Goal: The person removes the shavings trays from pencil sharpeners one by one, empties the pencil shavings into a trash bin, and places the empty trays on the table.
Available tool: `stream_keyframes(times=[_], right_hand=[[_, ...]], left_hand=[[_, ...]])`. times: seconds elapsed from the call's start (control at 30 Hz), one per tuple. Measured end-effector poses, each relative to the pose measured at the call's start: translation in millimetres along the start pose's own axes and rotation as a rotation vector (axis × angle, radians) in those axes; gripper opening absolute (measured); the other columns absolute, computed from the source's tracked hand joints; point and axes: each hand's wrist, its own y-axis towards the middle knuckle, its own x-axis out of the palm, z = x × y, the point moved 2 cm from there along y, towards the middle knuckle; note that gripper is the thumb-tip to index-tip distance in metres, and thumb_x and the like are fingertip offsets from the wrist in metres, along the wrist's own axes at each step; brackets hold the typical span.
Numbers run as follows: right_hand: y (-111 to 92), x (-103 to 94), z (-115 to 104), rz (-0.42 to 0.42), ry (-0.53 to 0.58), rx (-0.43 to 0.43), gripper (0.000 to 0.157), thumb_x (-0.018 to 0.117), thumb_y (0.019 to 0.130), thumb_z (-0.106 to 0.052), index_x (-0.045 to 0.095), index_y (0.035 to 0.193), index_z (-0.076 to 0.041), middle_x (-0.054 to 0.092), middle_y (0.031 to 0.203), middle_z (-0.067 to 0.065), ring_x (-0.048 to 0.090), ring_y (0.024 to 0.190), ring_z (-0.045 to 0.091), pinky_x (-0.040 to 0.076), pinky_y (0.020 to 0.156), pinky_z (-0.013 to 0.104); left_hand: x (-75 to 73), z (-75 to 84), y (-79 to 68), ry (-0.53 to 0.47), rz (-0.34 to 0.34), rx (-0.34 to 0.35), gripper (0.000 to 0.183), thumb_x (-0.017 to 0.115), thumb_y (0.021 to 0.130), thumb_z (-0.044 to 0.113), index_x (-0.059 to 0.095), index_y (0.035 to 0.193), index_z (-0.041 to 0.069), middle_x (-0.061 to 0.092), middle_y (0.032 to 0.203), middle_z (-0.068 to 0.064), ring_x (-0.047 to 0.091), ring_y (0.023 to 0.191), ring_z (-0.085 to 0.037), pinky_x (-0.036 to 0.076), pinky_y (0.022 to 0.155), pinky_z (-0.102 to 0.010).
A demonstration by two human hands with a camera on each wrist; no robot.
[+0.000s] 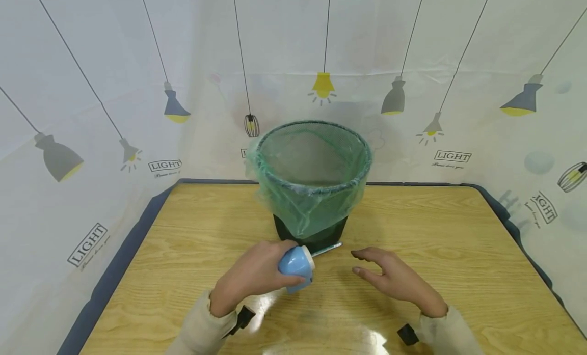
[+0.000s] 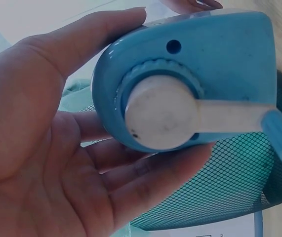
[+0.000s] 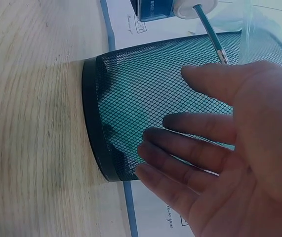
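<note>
A blue hand-crank pencil sharpener (image 1: 295, 263) is held up in front of the bin by my left hand (image 1: 257, 273), its thumb and fingers curled round the body. In the left wrist view the white crank arm (image 2: 227, 115) and its blue knob (image 2: 280, 134) face the palm. From the sharpener's white front a pencil (image 1: 327, 249) sticks out to the right, its end pointing toward my right hand (image 1: 396, 274). That hand hovers over the table with fingers and thumb spread apart, holding nothing; the pencil (image 3: 211, 34) passes just beyond its thumb in the right wrist view.
Behind the hands stands a dark mesh waste bin (image 3: 155, 98) with a green plastic liner (image 1: 312, 207) folded over its rim. The wooden table (image 1: 435, 227) ends at a wall covering (image 1: 284, 49) printed with lamps, at the back and sides.
</note>
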Motion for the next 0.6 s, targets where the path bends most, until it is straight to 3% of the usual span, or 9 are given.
stream_keyframes(times=[0.23,0.6], right_hand=[[1.8,2.1,-1.7,0.0,0.023,-0.038,0.04,0.06,0.1,-0.026,0.061,0.13,0.0,0.065,0.127,0.018,0.065,0.111,0.032,0.055,0.089,0.05],[3.2,7.9,-2.4,-0.021,0.086,-0.087,0.045,0.068,0.095,-0.028,0.06,0.133,-0.006,0.066,0.128,0.009,0.064,0.113,0.028,0.054,0.091,0.046]], left_hand=[[2.4,3.4,1.8,0.002,-0.009,0.026,0.055,0.08,0.081,0.04,0.063,0.124,0.008,0.07,0.099,-0.001,0.063,0.079,-0.01,0.052,0.066,-0.025],[4.8,8.4,3.5,-0.016,-0.016,0.065,0.051,0.08,0.082,0.038,0.064,0.121,0.01,0.068,0.096,0.001,0.061,0.077,-0.006,0.051,0.065,-0.022]])
